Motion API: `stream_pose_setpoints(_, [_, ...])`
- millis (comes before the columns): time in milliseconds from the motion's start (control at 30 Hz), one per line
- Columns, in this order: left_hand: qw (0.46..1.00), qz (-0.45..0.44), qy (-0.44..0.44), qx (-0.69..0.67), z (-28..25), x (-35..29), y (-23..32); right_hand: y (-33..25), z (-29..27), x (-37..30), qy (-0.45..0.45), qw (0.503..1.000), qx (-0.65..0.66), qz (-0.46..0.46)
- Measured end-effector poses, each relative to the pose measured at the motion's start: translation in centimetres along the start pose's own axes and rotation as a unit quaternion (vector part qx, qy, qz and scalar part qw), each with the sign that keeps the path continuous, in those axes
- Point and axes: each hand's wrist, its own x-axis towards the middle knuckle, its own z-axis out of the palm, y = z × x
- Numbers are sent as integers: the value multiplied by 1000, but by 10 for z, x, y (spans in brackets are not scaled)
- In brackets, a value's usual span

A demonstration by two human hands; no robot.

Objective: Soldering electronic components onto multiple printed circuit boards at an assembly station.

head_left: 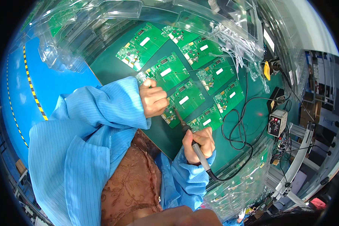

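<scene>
My right hand [199,143] is closed around the grey and black handle of a soldering iron [202,157]. The iron's thin tip slants up and left over the lower left part of a green circuit board [194,98]. At that board's left edge is my left hand [153,98], its fingers curled together; whatever they pinch is hidden or too small to name. Just beyond the left hand lies another green board [173,73] with a white label. Below the worked board, close to the right hand, sits a further green board [211,119].
More circuit boards [143,45] cover the green mat [113,62]. Clear plastic trays [154,11] are stacked at the back, with others [245,177] at lower right. A black cable [242,141] loops toward a small control box [277,123]. Blue floor [20,90] shows at left.
</scene>
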Motion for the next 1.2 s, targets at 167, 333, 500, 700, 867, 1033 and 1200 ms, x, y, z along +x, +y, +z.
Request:
stream_pose_setpoints(167, [1000,-2,-7,-4,1,-1,-1,1,3,1,-3,1000,0,-9])
stream_pose_setpoints(333, [1000,0,-21,-6,2,-2,-2,1,6,2,0,1000,4,-14])
stream_pose_setpoints(500, [999,-2,-32,-6,2,-2,-2,2,7,1,5,1000,3,-25])
stream_pose_setpoints(700, [1000,-2,-30,-4,4,-2,-3,0,5,2,-4,1000,-4,-16])
stream_pose_setpoints(867, [1000,-3,-10,3,4,-1,-2,-2,0,2,14,1000,-12,-11])
stream_pose_setpoints(1033, [1000,-13,-25,-7,3,0,-1,0,3,0,5,1000,-4,-8])
stream_pose_setpoints(1200, [999,-7,-34,-7,3,-3,-1,-2,4,-1,7,1000,1,-13])
